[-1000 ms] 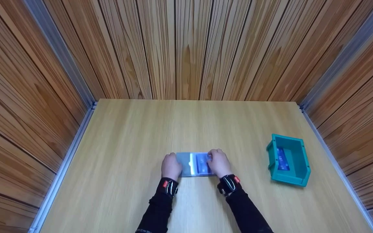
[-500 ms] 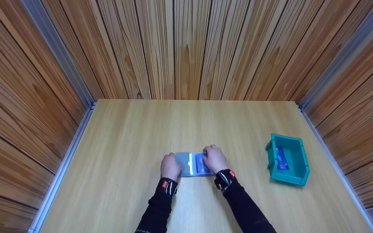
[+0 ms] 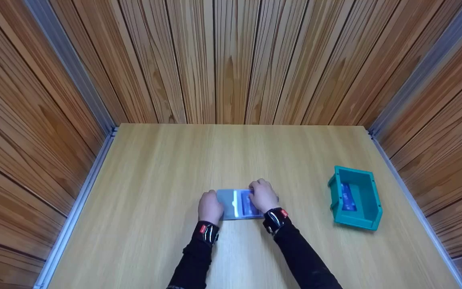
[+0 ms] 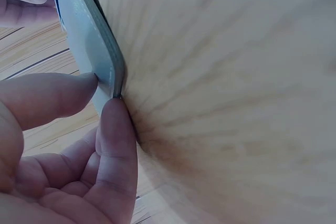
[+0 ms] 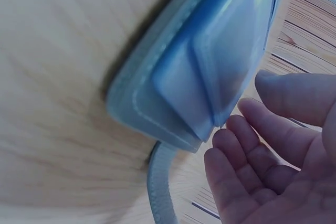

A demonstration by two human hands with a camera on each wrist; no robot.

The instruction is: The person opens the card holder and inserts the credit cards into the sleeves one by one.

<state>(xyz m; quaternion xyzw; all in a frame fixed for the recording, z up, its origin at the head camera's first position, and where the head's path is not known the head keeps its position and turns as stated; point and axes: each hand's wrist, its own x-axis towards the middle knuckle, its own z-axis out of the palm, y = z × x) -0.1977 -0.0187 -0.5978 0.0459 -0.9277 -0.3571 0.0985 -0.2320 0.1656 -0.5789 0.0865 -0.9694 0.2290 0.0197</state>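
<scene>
Head view: a flat grey-green card holder (image 3: pixel 227 204) with blue cards (image 3: pixel 247 204) at its right end is low at the near middle of the worktop (image 3: pixel 175 160), between a person's two grips. The left grip (image 3: pixel 210 208) pinches the holder's left end between thumb and finger. The right grip (image 3: pixel 264 196) is at the other end, fingers loosely curved and parted from the thumb, tips at or just beside the cards' edges; contact is hard to tell. The holder looks light and bendy, with a stitched edge and a strap (image 5: pixel 161 182); the cards seem thin, stiff and smooth, apt to slip. Its stitched ends or long edges look safest to hold. To the right, a teal bin (image 3: pixel 353 220) holds a blue packet or card (image 3: pixel 348 197) with pale marks. Red tags (image 3: pixel 284 213) show on the black wristbands (image 3: pixel 273 222). No writing is legible.
</scene>
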